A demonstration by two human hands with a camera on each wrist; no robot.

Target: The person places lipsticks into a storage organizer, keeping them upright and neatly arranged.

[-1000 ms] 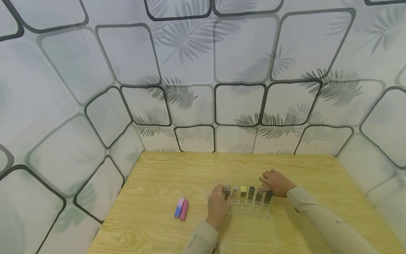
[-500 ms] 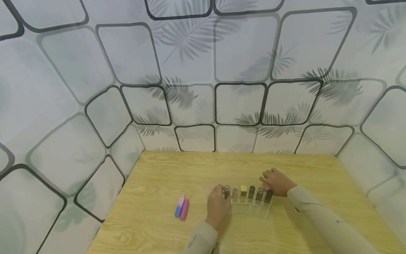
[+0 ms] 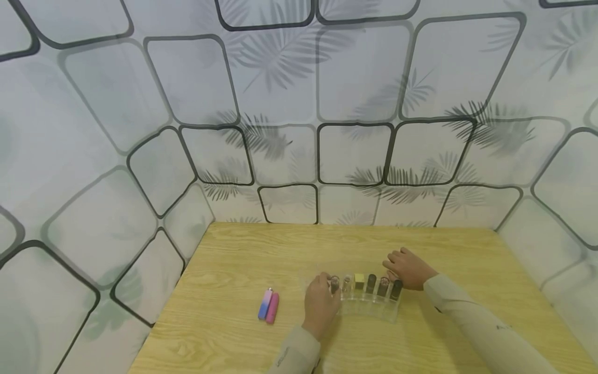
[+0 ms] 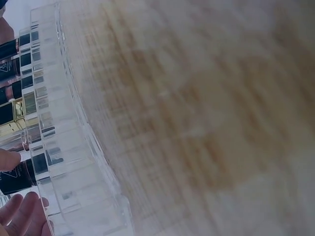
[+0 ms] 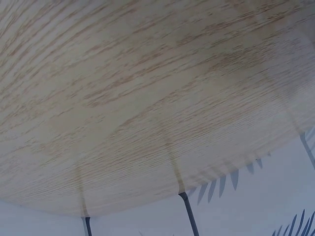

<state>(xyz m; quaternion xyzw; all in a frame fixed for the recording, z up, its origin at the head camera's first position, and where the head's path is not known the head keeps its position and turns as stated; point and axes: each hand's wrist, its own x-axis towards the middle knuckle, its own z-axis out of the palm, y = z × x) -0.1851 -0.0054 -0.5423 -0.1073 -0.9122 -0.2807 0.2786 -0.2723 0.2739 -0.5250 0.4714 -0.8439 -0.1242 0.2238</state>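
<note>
A clear lipstick organizer (image 3: 366, 307) stands on the table with a row of lipsticks in its back slots. At its left end my left hand (image 3: 321, 305) holds a dark lipstick (image 3: 334, 284). In the left wrist view, the thumb (image 4: 9, 160) lies on this black lipstick (image 4: 18, 178), with the other fingers on its far side and its base in the slot. My right hand (image 3: 407, 268) rests behind the organizer's right end, fingers loosely bent, beside the rightmost black lipstick (image 3: 396, 290). A gold-capped lipstick (image 3: 358, 281) sits mid-row. The right wrist view shows no hand.
Left of the organizer, a pink-and-blue tube (image 3: 264, 304) and a pink tube (image 3: 272, 308) lie side by side on the wooden table (image 3: 224, 332). A patterned wall covering (image 3: 280, 156) encloses the table's back and sides.
</note>
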